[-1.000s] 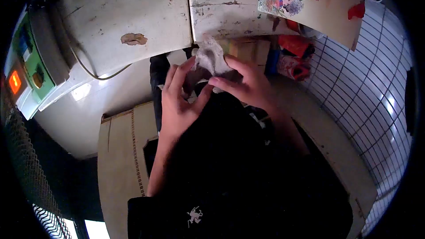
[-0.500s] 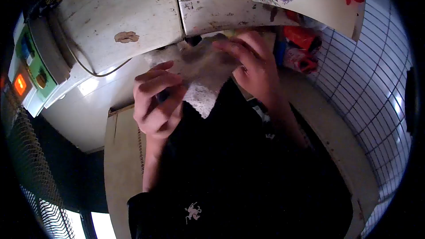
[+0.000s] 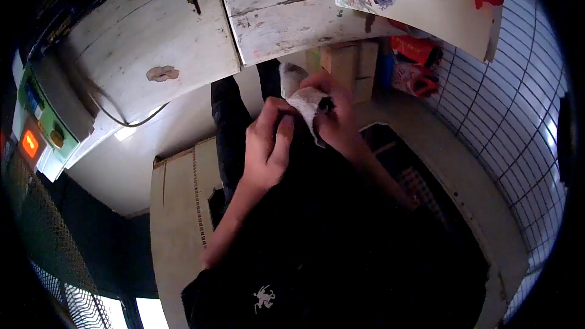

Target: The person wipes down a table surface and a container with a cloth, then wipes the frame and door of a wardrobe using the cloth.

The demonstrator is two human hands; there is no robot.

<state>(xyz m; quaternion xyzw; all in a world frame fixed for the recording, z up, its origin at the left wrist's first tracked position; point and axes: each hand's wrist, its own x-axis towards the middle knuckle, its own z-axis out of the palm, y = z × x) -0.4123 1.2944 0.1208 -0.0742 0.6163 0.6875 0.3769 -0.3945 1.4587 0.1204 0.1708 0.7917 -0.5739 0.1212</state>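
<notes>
A whitish, fuzzy, sock-like cloth (image 3: 306, 102) is bunched between my two hands, above my dark-clothed lap. Its grey-tinged upper end sticks up, and a small dark patch shows at its right side. My left hand (image 3: 267, 143) is closed at the cloth's left edge, thumb against bent fingers. On the other side my right hand (image 3: 339, 123) is wrapped round the cloth, with the fingertips partly hidden. A narrow corner of the cloth hangs down between the hands.
Ahead stands a worn white table (image 3: 183, 33) with peeling paint and a flowered sheet (image 3: 420, 0) at its right. A green switch box (image 3: 46, 116) with an orange light is at left. Wire mesh (image 3: 506, 109) lines the right, beside red packages (image 3: 415, 64); cardboard boxes (image 3: 350, 70) stand below the table.
The cloth was spread wide between both hands and is now gathered into a small bunch. My left hand has moved right, closer to my right hand, and the view has shifted slightly.
</notes>
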